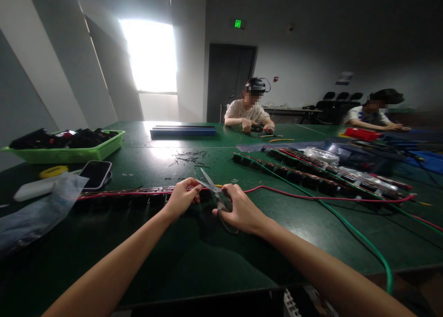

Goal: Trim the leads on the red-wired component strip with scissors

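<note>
My right hand grips a pair of scissors by the dark handles, with the blades parted and pointing away to the left. Close to those blades, my left hand is closed in a pinch; what lies between its fingertips is too small to make out. Beneath my left hand runs a long black strip with red wire along its top. The red wire continues past my right hand across the table to the right.
Thin black offcuts lie scattered ahead. More wired strips and a green cable are on the right. A green basket, phone and plastic bag stand left. Two people sit across the table.
</note>
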A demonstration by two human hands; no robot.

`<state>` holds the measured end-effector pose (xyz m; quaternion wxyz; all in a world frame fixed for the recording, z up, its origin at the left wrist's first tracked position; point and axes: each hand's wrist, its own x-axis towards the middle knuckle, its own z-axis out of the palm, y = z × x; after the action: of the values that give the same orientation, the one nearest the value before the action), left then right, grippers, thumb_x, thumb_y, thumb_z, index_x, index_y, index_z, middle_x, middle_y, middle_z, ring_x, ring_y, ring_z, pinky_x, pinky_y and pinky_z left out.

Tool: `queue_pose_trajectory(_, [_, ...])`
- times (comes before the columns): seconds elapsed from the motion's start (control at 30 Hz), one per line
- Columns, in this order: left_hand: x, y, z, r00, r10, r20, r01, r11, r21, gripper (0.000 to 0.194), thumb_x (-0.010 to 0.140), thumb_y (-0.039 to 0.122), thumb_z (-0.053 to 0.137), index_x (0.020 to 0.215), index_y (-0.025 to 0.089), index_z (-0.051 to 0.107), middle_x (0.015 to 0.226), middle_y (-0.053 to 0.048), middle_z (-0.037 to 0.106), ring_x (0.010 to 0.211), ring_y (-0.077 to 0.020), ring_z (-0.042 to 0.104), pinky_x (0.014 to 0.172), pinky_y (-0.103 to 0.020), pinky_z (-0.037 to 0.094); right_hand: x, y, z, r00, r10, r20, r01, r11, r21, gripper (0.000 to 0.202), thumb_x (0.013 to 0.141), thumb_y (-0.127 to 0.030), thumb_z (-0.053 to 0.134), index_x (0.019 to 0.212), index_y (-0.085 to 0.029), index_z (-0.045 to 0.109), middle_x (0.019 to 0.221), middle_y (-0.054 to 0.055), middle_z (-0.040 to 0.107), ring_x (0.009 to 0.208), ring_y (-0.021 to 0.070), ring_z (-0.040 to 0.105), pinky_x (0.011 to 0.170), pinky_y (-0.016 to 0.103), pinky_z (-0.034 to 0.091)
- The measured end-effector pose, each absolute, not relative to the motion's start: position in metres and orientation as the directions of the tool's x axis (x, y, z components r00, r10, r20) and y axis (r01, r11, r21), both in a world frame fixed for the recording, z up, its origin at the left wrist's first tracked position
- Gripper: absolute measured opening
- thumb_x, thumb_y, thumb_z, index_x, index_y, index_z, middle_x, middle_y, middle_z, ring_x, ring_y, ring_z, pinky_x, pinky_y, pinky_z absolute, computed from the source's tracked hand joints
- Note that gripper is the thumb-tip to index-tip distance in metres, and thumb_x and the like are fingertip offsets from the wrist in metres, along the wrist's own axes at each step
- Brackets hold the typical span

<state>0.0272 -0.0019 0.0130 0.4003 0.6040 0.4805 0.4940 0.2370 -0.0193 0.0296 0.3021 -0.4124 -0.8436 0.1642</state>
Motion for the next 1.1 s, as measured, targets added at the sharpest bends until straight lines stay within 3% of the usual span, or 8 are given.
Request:
queue_pose_trajectory(0.1, [0.0270,-0.0023,0.0135,0.054,0.976,0.209,0.184,-0.216,0.959,0.020,0.075,0.033,0.059,0.083,0.015,0.062,0.054,0.002,0.058,0.050,-0.0108,0.057,0.046,-0.019,0.039,0.2366,-0.0196,0.0282,-0.468,0.810,0.353,0.618,0.586,-0.525,0.048,0.068,-0.039,0.073,0.106,-0.018,0.053,0.093,0.005,0.052,0.082,0.0184,0.051,0.075,0.030,0.043])
queue_pose_trajectory(0.5, [0.0264,-0.0001,0.0110,0.059,0.979,0.197,0.198,-0.205,0.959,0.019,0.076,0.024,0.055,0.088,0.012,0.062,0.056,0.002,0.058,0.048,-0.0094,0.056,0.045,-0.018,0.040,0.2357,-0.0167,0.0256,-0.503,0.799,0.329,0.622,0.599,-0.504,0.047,0.067,-0.044,0.074,0.103,-0.018,0.058,0.088,0.003,0.054,0.077,0.0169,0.052,0.069,0.028,0.041])
queue_pose_trajectory(1.1, [0.0271,-0.0023,0.0124,0.062,0.983,0.173,0.172,-0.181,0.968,0.018,0.073,0.031,0.060,0.080,0.013,0.060,0.055,0.001,0.058,0.048,-0.0099,0.055,0.045,-0.019,0.039,0.2360,-0.0156,0.0254,-0.496,0.803,0.330,0.607,0.593,-0.529,0.045,0.066,-0.041,0.076,0.102,-0.018,0.060,0.089,0.003,0.055,0.077,0.0163,0.053,0.069,0.028,0.042])
